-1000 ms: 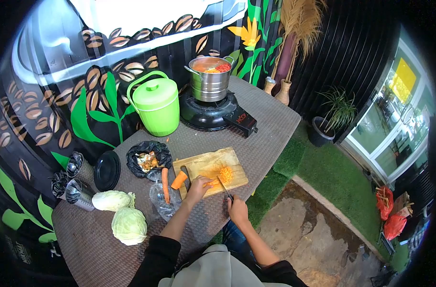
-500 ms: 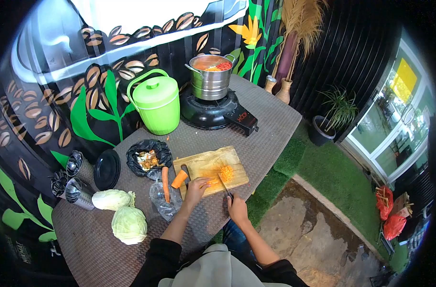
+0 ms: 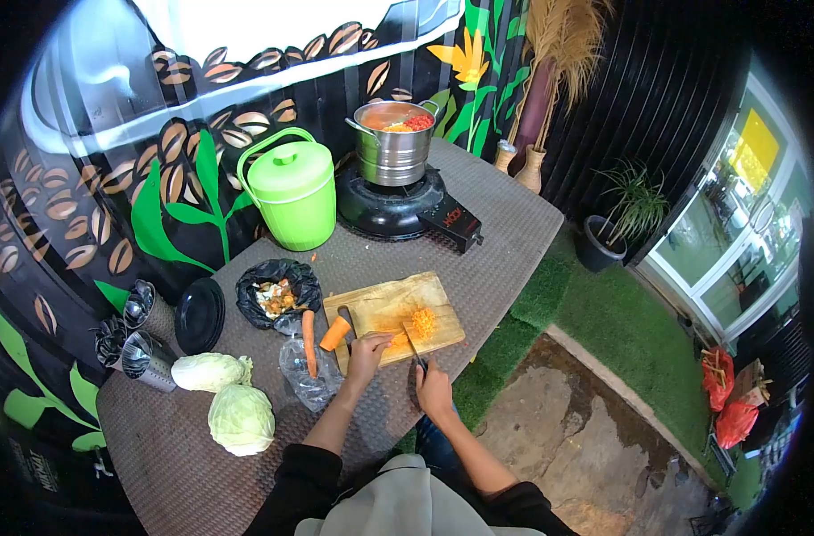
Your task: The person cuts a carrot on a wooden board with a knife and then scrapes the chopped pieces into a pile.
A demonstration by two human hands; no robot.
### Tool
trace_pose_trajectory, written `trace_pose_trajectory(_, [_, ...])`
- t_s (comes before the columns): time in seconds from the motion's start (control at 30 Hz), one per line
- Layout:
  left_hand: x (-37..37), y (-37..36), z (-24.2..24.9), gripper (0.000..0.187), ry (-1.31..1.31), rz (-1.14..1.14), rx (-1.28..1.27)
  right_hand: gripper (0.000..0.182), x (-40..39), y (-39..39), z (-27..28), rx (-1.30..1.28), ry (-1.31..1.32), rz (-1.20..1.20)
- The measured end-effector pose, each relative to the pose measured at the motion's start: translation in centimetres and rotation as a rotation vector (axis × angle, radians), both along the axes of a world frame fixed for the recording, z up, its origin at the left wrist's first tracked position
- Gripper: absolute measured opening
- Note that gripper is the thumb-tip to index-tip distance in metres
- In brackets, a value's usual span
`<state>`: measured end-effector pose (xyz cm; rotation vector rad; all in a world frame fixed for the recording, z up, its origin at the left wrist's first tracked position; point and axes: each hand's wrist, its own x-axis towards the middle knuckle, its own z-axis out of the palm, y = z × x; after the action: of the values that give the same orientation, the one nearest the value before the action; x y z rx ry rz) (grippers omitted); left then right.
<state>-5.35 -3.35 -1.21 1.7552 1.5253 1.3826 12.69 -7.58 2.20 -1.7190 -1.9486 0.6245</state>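
Fingers pressed together, my left hand (image 3: 367,355) holds down carrot strips (image 3: 396,340) on the wooden cutting board (image 3: 380,299). My right hand (image 3: 434,390) grips a knife (image 3: 413,341) by its dark handle, with the blade at the strips. Just beyond the blade sits a heap of diced carrot (image 3: 423,319). A thick carrot chunk (image 3: 335,333) rests at the board's left side by a dark handle-like strip. A long peeled carrot (image 3: 309,343) lies on a clear plastic bag (image 3: 301,380) left of the board.
A cabbage (image 3: 242,420) and napa cabbage (image 3: 206,372) lie at left. A black bag of scraps (image 3: 278,290) stands behind the board. Farther back are a green lidded bucket (image 3: 292,196) and a steel pot (image 3: 394,152) on a portable stove (image 3: 393,210). The table edge (image 3: 505,313) curves along the right.
My right hand has shifted slightly left and towards the board, and the knife blade has moved a little left and stands steeper. My left hand stays almost in place.
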Motion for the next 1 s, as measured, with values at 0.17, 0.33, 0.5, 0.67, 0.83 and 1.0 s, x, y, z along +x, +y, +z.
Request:
trace_pose_trajectory(0.17, [0.1, -0.4, 0.2, 0.021, -0.083, -0.019, -0.066, 0.027, -0.2, 0.0, -0.2, 0.022, 0.106, -0.071])
trace_pose_trajectory(0.33, [-0.1, -0.7, 0.8, 0.025, 0.033, -0.045, -0.007, 0.028, 0.5, 0.1, -0.8, 0.026, 0.155, -0.059])
trace_pose_trajectory(0.5, [0.3, -0.2, 0.1, 0.024, 0.013, -0.002, -0.041, 0.026, 0.4, -0.1, -1.1, 0.057, 0.13, -0.056])
trace_pose_trajectory(0.67, [0.5, -0.5, 0.4, 0.03, 0.018, 0.002, -0.018, 0.025, 0.4, -0.1, -0.8, 0.042, 0.161, -0.065])
trace_pose_trajectory(0.83, [1.6, -0.5, 1.1, 0.039, 0.196, 0.084, 0.041, 0.025, 0.2, -0.4, -0.8, 0.06, 0.165, -0.063])
trace_pose_trajectory(1.0, [2.7, 0.0, 0.9, 0.033, 0.281, 0.228, 0.029, 0.025, 0.6, -0.4, -0.5, 0.032, 0.151, -0.061])
